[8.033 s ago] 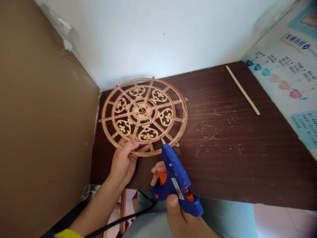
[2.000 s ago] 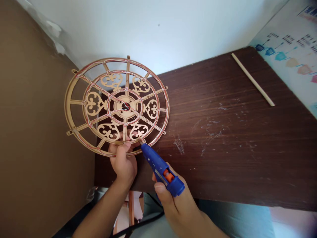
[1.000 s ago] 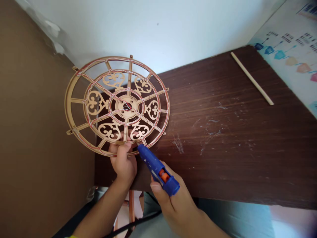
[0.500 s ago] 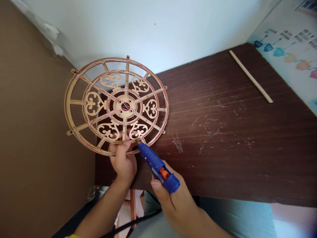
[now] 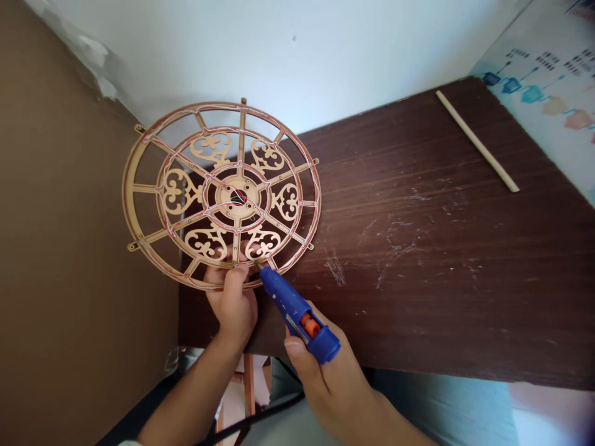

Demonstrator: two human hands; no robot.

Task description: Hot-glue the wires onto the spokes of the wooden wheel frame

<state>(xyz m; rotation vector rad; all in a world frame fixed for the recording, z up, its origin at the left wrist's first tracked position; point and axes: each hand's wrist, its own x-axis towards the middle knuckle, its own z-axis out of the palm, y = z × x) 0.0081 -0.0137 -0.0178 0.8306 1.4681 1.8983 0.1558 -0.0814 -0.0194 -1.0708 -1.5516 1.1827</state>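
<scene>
A round gold openwork frame [image 5: 240, 217], with rings, spokes and heart-shaped scrolls, leans tilted over the table's left part. Thin red and white wires run along its rings and spokes into the centre hole. My left hand [image 5: 235, 303] grips the lower rim, thumb in front and fingers behind it, partly hidden. In my right hand [image 5: 325, 365] is a blue hot glue gun [image 5: 290, 300] with an orange part inside its rear. Its nozzle points at the frame's lower ring, close to my left fingers; whether it touches, I cannot tell.
A pale stick [image 5: 478, 142] lies on the dark wooden table [image 5: 418, 297] at the back right. A brown panel [image 5: 69, 248] rises on the left and a white wall [image 5: 302, 56] stands behind. A black cable [image 5: 260, 416] passes below the table's front edge.
The frame and the table have shifted very slightly in the view. Both hands keep their grips, and the glue gun stays at nearly the same place on the lower ring.
</scene>
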